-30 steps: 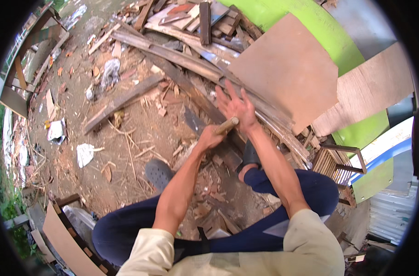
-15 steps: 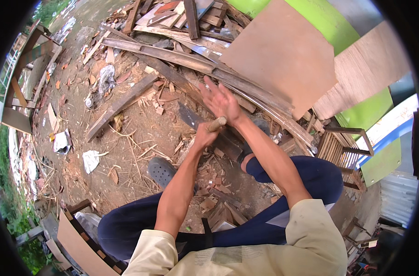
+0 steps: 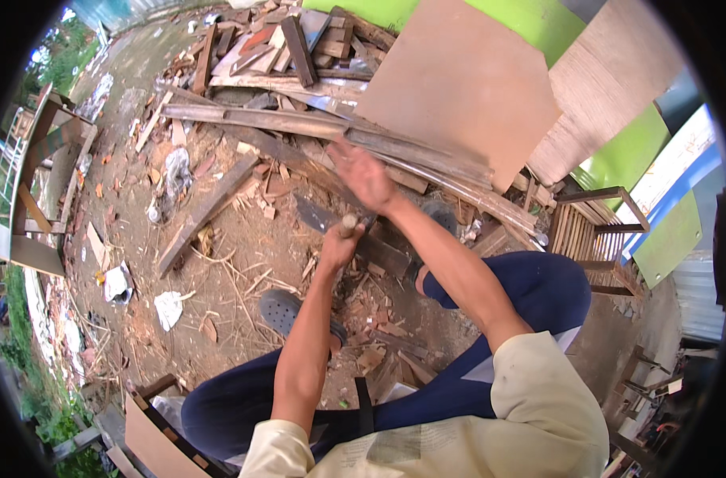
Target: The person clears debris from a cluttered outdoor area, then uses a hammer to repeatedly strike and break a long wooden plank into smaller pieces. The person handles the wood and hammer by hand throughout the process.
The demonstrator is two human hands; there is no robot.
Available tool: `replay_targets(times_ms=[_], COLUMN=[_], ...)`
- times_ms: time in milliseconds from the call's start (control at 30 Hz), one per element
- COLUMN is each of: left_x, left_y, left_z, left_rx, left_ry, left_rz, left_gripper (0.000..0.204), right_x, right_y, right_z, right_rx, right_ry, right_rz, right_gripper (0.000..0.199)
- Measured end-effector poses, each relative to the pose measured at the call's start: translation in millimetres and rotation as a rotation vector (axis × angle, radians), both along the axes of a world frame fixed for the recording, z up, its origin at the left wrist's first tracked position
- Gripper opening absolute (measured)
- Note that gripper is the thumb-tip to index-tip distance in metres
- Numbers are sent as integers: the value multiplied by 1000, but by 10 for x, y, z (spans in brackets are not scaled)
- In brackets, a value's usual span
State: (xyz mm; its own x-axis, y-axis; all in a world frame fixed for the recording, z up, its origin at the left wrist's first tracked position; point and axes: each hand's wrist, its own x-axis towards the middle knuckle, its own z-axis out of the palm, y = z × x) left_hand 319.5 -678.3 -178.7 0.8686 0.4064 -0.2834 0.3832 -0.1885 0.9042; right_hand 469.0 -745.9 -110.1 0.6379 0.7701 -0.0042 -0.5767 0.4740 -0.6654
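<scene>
My left hand [image 3: 337, 248] is closed round a short, round wooden handle [image 3: 349, 224] whose end points up. Just beyond that hand lies a dark, flat, blade-like piece [image 3: 315, 213]; I cannot tell whether it joins the handle. My right hand [image 3: 364, 177], slightly blurred, is raised with its fingers stretched out and nothing in it. It hovers ahead and to the right of the handle, apart from it. Below my hands, a dark wooden piece [image 3: 387, 256] slants toward my right foot. Wood chips [image 3: 371, 299] lie around it.
Long boards [image 3: 275, 119] and a scrap-wood pile [image 3: 299, 52] lie ahead. A brown sheet [image 3: 459, 88] leans at the far right, above a slatted wooden frame [image 3: 590, 239]. One loose beam [image 3: 207, 215] lies left. My grey clog [image 3: 281, 309] stands by the chips.
My left hand has moved slightly left and down with the handle, which now points more upright. My right hand has shifted left, still spread. The whole view has turned a little.
</scene>
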Motion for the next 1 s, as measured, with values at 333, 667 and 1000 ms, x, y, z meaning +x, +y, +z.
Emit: replay_targets(times_ms=[333,667,1000], left_x=[-179,-168,-208], left_y=[66,159,72], left_z=[-82,-94,83], left_rx=[-123,78,42], left_ry=[-1,52,94], left_rz=[-111,-68,-230], left_gripper=[38,36,49], right_x=[-446,-203,170], right_y=[197,150,-10], right_z=[150,66,176], right_rx=[-104,-351,-149], right_ry=[-382,-688,-528], right_rz=[355,118,19], right_gripper=[68,67,72])
